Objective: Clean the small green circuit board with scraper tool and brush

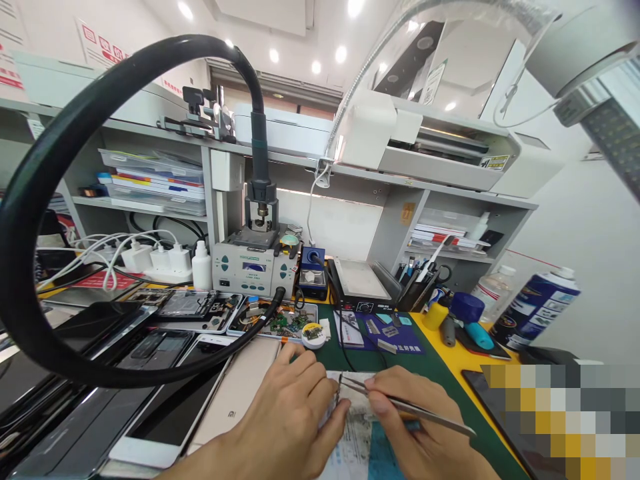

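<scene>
My right hand [425,427] grips metal tweezers [400,402] whose tips point left at a small part near the top of an opened phone [357,433] lying on the green mat [440,363]. Fingers curled, my left hand [285,420] presses on that phone's left edge and steadies it. The phone's lower part is hidden under both hands. A gold phone back [240,393] lies just left of my left hand.
A thick black hose [70,133] loops from the hot-air station [253,267] across the left. Several dismantled phones [150,360] cover the left bench. A small hotplate [360,283], pen cup [417,293], spray can [535,307] and blue-capped bottle [465,310] stand behind.
</scene>
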`<state>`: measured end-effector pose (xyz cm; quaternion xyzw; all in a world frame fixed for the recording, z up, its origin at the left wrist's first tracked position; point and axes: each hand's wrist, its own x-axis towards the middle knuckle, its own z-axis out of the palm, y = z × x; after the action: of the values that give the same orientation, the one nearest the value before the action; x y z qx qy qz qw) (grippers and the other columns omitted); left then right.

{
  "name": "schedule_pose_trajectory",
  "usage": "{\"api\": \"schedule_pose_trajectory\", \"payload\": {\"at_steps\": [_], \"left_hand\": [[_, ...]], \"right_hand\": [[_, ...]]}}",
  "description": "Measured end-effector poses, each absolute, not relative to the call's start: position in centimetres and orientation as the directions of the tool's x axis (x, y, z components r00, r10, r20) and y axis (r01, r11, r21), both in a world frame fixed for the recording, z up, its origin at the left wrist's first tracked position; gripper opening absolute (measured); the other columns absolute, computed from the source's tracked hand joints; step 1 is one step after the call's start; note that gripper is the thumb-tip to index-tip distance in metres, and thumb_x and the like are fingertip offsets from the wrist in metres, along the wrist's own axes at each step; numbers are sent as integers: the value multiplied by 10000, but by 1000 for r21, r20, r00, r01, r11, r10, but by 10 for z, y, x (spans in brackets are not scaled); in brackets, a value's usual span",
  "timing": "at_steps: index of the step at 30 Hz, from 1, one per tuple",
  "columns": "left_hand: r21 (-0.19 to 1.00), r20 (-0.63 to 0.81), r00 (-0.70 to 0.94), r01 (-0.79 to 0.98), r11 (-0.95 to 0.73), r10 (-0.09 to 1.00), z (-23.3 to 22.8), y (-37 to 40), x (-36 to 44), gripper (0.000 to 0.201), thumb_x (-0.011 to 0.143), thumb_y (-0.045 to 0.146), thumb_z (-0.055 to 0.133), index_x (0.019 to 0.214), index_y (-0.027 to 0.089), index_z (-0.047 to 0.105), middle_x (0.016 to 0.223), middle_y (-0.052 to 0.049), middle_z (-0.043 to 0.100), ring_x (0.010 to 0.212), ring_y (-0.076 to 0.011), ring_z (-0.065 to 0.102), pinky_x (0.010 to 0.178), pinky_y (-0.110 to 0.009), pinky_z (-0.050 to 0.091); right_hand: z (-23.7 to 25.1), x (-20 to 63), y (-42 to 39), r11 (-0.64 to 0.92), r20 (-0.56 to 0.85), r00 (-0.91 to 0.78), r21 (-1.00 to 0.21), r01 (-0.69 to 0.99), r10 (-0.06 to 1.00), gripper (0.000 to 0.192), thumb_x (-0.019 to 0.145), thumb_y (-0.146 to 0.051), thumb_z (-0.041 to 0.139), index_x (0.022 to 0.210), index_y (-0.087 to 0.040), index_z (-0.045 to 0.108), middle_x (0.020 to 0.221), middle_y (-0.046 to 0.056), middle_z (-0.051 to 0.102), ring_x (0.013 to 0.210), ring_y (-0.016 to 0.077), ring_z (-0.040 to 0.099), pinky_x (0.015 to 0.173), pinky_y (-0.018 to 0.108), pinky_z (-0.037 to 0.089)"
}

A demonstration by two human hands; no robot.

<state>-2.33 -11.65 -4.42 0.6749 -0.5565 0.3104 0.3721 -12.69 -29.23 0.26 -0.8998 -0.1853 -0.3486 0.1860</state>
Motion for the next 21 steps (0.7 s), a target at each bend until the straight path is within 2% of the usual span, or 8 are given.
{"api": "schedule_pose_trajectory", "payload": {"at_steps": [8,11,16,21], "left_hand": [[381,800,320,-924,18,-507,-46,-116,-23,117,934,110,585,833,168,569,724,-18,579,693,-181,504,664,-343,367],[415,788,331,-909,51,-519,-44,-115,-23,81,941,115,590,879,167,597,750,-24,603,718,-188,522,674,-341,378],[456,778,343,-884,99,-526,-44,-114,-21,77,952,120,593,966,161,657,754,-22,618,723,-183,541,669,-333,389],[491,768,362,-863,122,-528,-47,-115,-20,87,946,114,603,958,157,677,748,-15,618,722,-172,552,670,-326,400]], "right_hand": [[7,-127,-292,-865,758,625,-174,471,188,98,1000,-234,537,961,-224,627,748,20,750,653,120,736,591,173,568],[7,-127,-292,-879,785,594,-148,454,175,100,994,-246,551,948,-229,637,757,13,759,674,120,750,617,171,581],[6,-128,-292,-880,795,592,-179,439,134,89,973,-230,577,936,-236,658,777,14,777,677,122,762,624,159,592],[9,-129,-291,-893,820,547,-110,436,166,69,986,-253,569,976,-242,636,778,19,788,682,132,772,646,158,603]]}}
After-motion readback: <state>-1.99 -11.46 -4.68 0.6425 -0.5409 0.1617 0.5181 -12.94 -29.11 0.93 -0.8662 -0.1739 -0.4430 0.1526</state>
